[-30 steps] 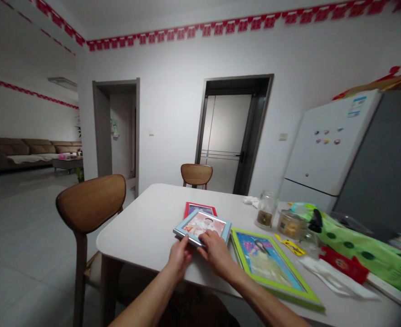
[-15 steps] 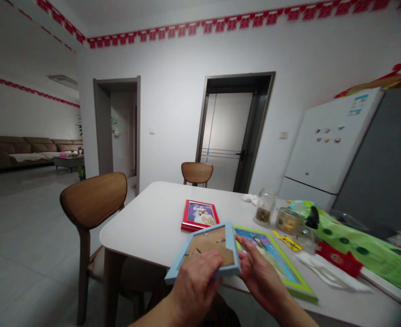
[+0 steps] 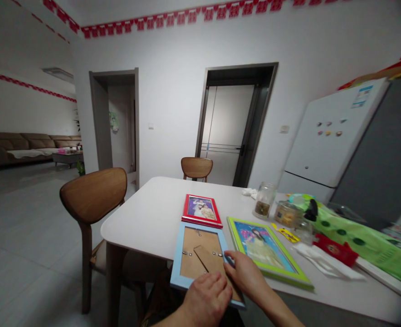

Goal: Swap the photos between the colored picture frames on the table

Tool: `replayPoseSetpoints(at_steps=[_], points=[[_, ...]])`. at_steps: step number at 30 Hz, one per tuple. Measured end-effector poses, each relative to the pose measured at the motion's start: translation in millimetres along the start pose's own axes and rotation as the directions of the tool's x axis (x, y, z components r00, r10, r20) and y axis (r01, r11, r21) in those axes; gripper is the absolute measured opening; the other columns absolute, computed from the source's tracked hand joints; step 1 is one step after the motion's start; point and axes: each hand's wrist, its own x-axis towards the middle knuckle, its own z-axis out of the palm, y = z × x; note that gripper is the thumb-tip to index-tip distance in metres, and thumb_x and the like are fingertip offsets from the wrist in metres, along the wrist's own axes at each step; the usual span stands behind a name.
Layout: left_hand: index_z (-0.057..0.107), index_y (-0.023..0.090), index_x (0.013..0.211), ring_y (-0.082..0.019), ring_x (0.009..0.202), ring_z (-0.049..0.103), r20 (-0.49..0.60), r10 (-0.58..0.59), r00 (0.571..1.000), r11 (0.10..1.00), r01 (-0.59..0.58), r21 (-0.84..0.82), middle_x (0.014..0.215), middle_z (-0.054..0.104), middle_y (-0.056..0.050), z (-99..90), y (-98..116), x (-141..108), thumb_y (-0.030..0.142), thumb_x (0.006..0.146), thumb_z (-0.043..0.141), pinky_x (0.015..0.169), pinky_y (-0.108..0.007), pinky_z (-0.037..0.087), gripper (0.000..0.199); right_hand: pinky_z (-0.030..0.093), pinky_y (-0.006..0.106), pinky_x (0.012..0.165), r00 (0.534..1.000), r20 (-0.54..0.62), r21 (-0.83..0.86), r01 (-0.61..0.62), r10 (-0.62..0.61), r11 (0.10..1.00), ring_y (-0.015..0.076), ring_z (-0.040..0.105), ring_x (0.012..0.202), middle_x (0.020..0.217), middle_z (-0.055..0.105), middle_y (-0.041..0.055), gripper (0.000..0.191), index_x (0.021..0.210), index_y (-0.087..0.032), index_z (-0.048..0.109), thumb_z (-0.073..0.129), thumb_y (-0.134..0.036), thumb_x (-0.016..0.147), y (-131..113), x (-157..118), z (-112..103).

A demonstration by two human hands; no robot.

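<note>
A light-blue picture frame (image 3: 177, 268) lies back side up at the table's front edge, its lower end jutting past the edge. Its brown backing board (image 3: 190, 245) carries small metal clips and a fold-out stand. My left hand (image 3: 209, 290) rests across the lower part of the backing, fingers together and curled over the frame's near end; its thumb is hidden. On the right side, my right hand (image 3: 246, 272) grips the frame's edge. Just beyond sits a red picture frame (image 3: 217, 219) with a photo, close against the blue one. A green picture frame (image 3: 290, 272) lies face up to the right.
On the white table (image 3: 146, 213) stand a glass jar (image 3: 265, 200) and a squat jar (image 3: 286, 214). Farther right are a yellow packet (image 3: 289, 235), white tissues (image 3: 326, 261), a red packet (image 3: 336, 250) and a green bag (image 3: 364, 240). Wooden chairs (image 3: 95, 195) flank the table.
The blue picture frame has gone from tilted in my hands to lying lower and flatter by the red one. My right hand has shifted down along its side.
</note>
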Motion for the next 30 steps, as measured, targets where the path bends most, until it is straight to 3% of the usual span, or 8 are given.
replayPoseSetpoints(at_steps=[5,8,11,13,16,22,26,30], points=[[0.052,0.02,0.11,-0.024,0.107,0.047,0.051,-0.061,0.997,0.989,0.067,-0.134,0.115,0.053,-0.009,-16.4,6.1,5.2,0.015,0.077,0.048,0.092,-0.033,0.035,0.033,0.034,0.028,0.087,0.994,-0.055,-0.148,0.083,-0.092,0.985,0.0212,0.05,0.1,0.107,0.056,0.0127,0.032,0.095,-0.014,0.062,0.045,-0.015,0.068,0.7,7.7,5.0],[0.055,0.02,0.105,-0.024,0.102,0.05,0.075,-0.222,0.972,0.958,0.231,-0.167,0.112,0.056,-0.007,-34.9,-8.0,7.5,0.022,0.073,0.053,0.091,-0.033,0.035,0.032,0.035,0.026,0.084,0.989,-0.04,-0.169,0.136,-0.145,0.976,0.0197,0.051,0.094,0.097,0.059,0.0109,0.027,0.084,-0.015,0.065,0.044,-0.013,0.067,-0.2,16.6,7.2],[0.051,0.014,0.112,-0.026,0.112,0.041,0.02,-0.519,0.855,0.846,0.517,-0.129,0.121,0.048,-0.011,-47.5,-37.8,5.8,0.022,0.068,0.054,0.097,-0.034,0.027,0.044,0.037,0.026,0.078,0.988,-0.019,-0.189,0.146,-0.152,0.971,0.0189,0.053,0.083,0.082,0.06,0.0097,0.024,0.073,-0.015,0.066,0.042,-0.013,0.068,-3.2,24.5,7.5],[0.048,0.011,0.115,-0.025,0.117,0.036,0.01,-0.62,0.784,0.777,0.616,-0.129,0.126,0.042,-0.012,-49.3,-57.6,2.7,0.02,0.065,0.054,0.099,-0.032,0.024,0.051,0.037,0.026,0.077,0.99,-0.038,-0.203,0.123,-0.133,0.971,0.0195,0.052,0.082,0.082,0.059,0.0105,0.026,0.073,-0.015,0.067,0.042,-0.013,0.069,-5.4,28.1,7.3],[0.047,0.012,0.116,-0.022,0.117,0.036,0.001,-0.642,0.767,0.755,0.632,-0.176,0.128,0.041,-0.01,-45.5,-74.1,-2.3,0.019,0.064,0.053,0.099,-0.028,0.023,0.053,0.037,0.027,0.073,0.993,-0.052,-0.219,0.095,-0.109,0.971,0.0205,0.051,0.081,0.081,0.059,0.0116,0.027,0.073,-0.015,0.067,0.041,-0.013,0.07,-6.7,30.5,6.8],[0.046,0.013,0.118,-0.02,0.117,0.036,-0.034,-0.641,0.767,0.752,0.618,-0.231,0.127,0.041,-0.009,-37.9,-75.5,-7.0,0.017,0.063,0.052,0.099,-0.027,0.023,0.055,0.036,0.027,0.076,0.986,-0.085,-0.189,0.124,-0.142,0.974,0.0203,0.05,0.083,0.083,0.06,0.0106,0.027,0.081,-0.016,0.067,0.041,-0.017,0.074,-13.5,27.0,7.8],[0.047,0.016,0.116,-0.019,0.116,0.038,-0.079,-0.643,0.762,0.754,0.61,-0.244,0.125,0.044,-0.007,-33.1,-79.0,-7.8,0.016,0.062,0.051,0.099,-0.026,0.023,0.054,0.035,0.025,0.081,0.967,-0.099,-0.06,0.231,-0.236,0.971,0.0184,0.049,0.091,0.094,0.06,0.0082,0.027,0.09,-0.017,0.064,0.042,-0.024,0.077,-42.7,25.3,19.1],[0.049,0.015,0.114,-0.019,0.113,0.042,-0.103,-0.63,0.769,0.768,0.599,-0.225,0.122,0.048,-0.008,-30.4,-81.7,-7.2,0.014,0.064,0.048,0.098,-0.026,0.026,0.05,0.036,0.024,0.076,0.951,-0.022,-0.045,0.309,-0.31,0.95,0.0167,0.052,0.084,0.084,0.061,0.0054,0.021,0.078,-0.02,0.067,0.047,-0.027,0.075,-72.7,28.8,35.0]])
